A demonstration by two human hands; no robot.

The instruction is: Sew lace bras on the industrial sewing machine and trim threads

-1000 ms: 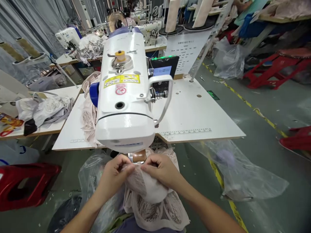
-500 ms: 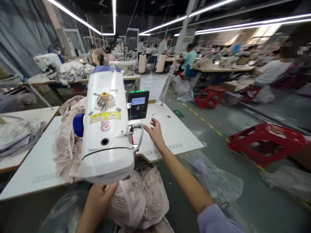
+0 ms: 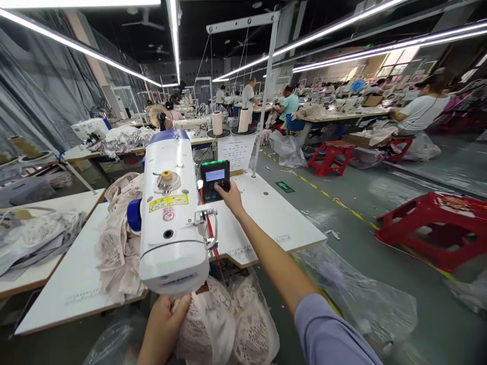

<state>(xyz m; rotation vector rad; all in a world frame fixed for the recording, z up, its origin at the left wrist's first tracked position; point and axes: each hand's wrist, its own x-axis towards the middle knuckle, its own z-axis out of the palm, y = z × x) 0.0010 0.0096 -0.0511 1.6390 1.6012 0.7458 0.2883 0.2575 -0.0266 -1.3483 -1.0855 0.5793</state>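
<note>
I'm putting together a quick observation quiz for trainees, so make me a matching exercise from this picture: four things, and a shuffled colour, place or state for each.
Things:
1. Right hand
2. Thread cones
3. Left hand
4. Side knob on the sewing machine

Descriptions:
A. Blue
B. Holding the lace garment
C. At the control panel
D. Pale pink, standing upright

Pairs: 1-C, 2-D, 3-B, 4-A

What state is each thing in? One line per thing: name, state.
Left hand, pinching the lace garment
Lace garment, bunched below the sewing machine head
Right hand, thumb at the control panel
Control panel, screen lit
Garment pile, rumpled
Thread cones, upright
Red stools, upright
Ceiling lights, on
</note>
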